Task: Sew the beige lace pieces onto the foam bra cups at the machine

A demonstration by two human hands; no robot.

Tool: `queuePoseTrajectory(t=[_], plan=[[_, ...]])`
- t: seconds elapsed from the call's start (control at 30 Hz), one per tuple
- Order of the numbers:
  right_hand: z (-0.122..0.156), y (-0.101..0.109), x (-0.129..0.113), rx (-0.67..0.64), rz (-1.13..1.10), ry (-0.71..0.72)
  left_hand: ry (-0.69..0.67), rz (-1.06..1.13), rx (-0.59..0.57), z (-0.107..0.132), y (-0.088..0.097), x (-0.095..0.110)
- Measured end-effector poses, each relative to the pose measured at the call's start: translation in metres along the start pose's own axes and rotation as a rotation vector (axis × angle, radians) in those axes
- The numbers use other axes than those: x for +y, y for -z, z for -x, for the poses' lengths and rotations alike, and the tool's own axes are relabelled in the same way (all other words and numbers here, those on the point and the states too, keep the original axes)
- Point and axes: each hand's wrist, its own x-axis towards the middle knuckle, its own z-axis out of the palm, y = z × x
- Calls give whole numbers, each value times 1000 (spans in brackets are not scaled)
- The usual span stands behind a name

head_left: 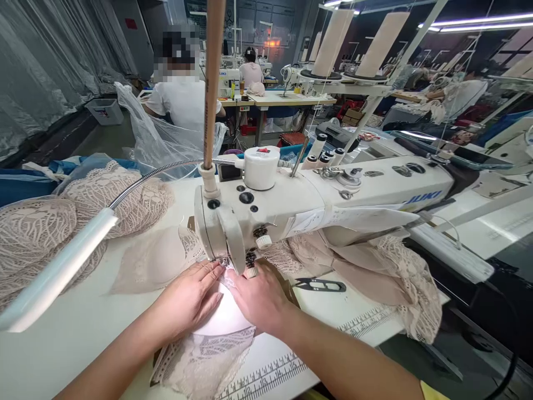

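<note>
A pale bra piece with a smooth cup point(222, 316) and a lace wing point(208, 361) lies under the head of a white sewing machine point(266, 208), in its lamplight. My left hand point(191, 291) rests on the cup's left side, fingers stretched flat toward the presser foot point(224, 262), thumb apart from them. On the other side, my right hand point(262, 297) grips the cup's edge, thumb close to the needle area; its fingertips are partly hidden by the machine. Black thread snips point(320, 285) lie right of that hand.
Lace bra pieces point(112, 194) are heaped at the left, and more bra pieces point(375, 266) lie under the machine arm. A lamp point(58, 272) on a bendable neck reaches over the table's left side. Thread cones point(337, 41) stand behind. A person point(181, 100) sits farther back.
</note>
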Motion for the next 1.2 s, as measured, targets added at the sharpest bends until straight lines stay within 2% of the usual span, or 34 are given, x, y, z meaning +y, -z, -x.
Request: queuePoseTrajectory(t=[0.17, 0.23, 0.37, 0.5, 0.63, 0.77, 1.03, 1.2], plan=[[-1, 3, 3, 8, -13, 27, -106, -33, -69, -5, 13, -13], [-1, 3, 6, 33, -34, 47, -149, -77, -61, -5, 18, -16], [0, 1, 14, 146, -85, 74, -192, -121, 74, -3, 19, -11], [1, 0, 17, 197, -122, 101, -170, -56, 168, -1, 7, 1], [2, 2, 15, 116, -124, 134, -120, -11, 165, 2, -3, 7], [5, 3, 13, 24, -115, 118, -93, 17, 132, 5, -6, 7], [6, 3, 13, -9, -95, 128, -79, 46, 136, 4, -5, 11], [4, 4, 12, -33, -93, 123, -71, 45, 142, 4, -5, 6]])
